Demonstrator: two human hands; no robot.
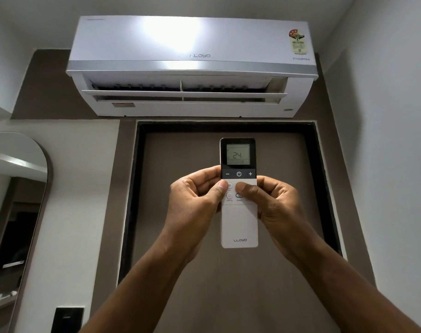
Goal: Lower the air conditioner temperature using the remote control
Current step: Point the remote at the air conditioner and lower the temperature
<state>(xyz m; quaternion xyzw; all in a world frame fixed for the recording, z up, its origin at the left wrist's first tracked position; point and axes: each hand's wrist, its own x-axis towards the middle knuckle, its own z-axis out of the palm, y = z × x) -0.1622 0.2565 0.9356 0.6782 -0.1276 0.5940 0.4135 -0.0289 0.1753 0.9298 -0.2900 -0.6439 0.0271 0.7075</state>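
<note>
A slim white remote control (239, 224) with a dark top is held upright in front of me, aimed at the white wall-mounted air conditioner (190, 66) above. Its small screen reads 24. A dark strip below the screen carries minus, power and plus buttons. My left hand (195, 200) grips the remote's left edge, its thumb resting on the white keys just under the minus button. My right hand (274, 203) grips the right edge, thumb lying across the white keys under the power button. The air conditioner's louvre flap is open.
A brown door with a black frame (137, 188) stands behind the remote. An arched mirror (17, 200) hangs on the white wall at left. A black switch plate (66, 319) sits low on that wall. A white wall (392, 164) closes the right side.
</note>
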